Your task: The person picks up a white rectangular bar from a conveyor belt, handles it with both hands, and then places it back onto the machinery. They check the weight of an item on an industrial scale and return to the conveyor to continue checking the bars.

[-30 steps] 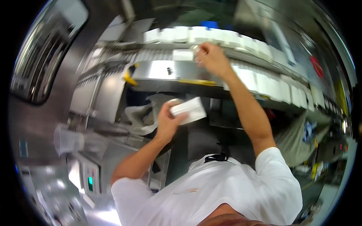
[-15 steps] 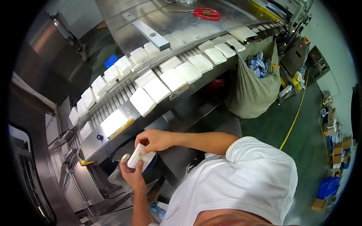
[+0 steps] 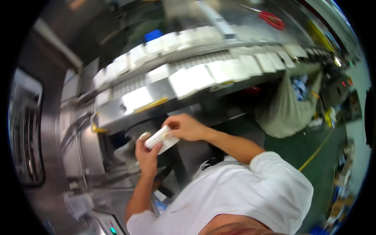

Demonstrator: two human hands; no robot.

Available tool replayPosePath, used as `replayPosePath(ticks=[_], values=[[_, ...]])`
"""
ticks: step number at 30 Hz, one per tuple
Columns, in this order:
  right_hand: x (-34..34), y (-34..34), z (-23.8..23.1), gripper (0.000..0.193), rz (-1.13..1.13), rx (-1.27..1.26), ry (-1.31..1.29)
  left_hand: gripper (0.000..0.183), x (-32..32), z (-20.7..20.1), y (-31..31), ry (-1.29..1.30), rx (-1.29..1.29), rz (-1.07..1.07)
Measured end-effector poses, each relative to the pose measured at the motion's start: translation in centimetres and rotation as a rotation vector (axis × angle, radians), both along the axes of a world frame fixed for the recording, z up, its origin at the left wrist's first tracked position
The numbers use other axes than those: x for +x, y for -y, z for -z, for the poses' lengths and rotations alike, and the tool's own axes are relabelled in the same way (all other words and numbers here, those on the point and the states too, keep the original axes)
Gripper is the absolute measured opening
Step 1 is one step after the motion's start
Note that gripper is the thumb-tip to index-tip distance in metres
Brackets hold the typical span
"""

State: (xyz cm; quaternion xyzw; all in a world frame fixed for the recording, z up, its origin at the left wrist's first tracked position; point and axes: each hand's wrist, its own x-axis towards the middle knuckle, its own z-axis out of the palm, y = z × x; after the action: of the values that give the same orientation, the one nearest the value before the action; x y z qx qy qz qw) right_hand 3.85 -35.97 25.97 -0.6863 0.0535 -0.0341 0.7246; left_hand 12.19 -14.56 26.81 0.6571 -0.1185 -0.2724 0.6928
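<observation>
A small stack of folded white sheets [image 3: 156, 138] is held up between my two hands, below the near edge of the conveyor. My left hand [image 3: 147, 155] closes round its lower left end, thumb along the near side. At the other end, my right hand [image 3: 187, 127] pinches the upper right corner with bent fingers. A loose white flap [image 3: 169, 145] hangs beneath the right hand. Past my hands, a row of similar white stacks [image 3: 190, 80] lies along the conveyor's near ledge. Motion blur softens the picture.
The roller conveyor [image 3: 129, 87] crosses ahead, with another row of white stacks [image 3: 138, 56] behind. Red-handled scissors [image 3: 271, 20] lie on the steel table beyond. A cloth bag [image 3: 276, 111] with blue-and-white scraps hangs at right. A scale with a lit display [image 3: 111, 228] stands lower left.
The view has swung left, so the conveyor and bag now appear farther right and more level. Both hands keep hold of the stack of folded white sheets.
</observation>
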Motion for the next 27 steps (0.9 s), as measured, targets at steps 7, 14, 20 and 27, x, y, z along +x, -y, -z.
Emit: replayPosePath(ticks=[7,14,20,27], values=[[0.2,0.4,1.2,0.035,-0.083,0.093,-0.036,0.056,0.0,0.2,0.3,0.027,-0.033,0.002],[-0.5,2.0,-1.3,0.034,-0.055,0.072,-0.043,0.065,0.2,0.7,0.5,0.027,-0.136,0.123],[1.3,6.9,-5.3,0.024,0.1,0.079,-0.024,0.058,0.7,0.6,-0.1,-0.11,-0.177,0.252],[8.2,15.2,-9.0,0.028,0.309,-0.004,-0.047,0.043,0.8,1.0,-0.5,-0.154,-0.223,0.287]])
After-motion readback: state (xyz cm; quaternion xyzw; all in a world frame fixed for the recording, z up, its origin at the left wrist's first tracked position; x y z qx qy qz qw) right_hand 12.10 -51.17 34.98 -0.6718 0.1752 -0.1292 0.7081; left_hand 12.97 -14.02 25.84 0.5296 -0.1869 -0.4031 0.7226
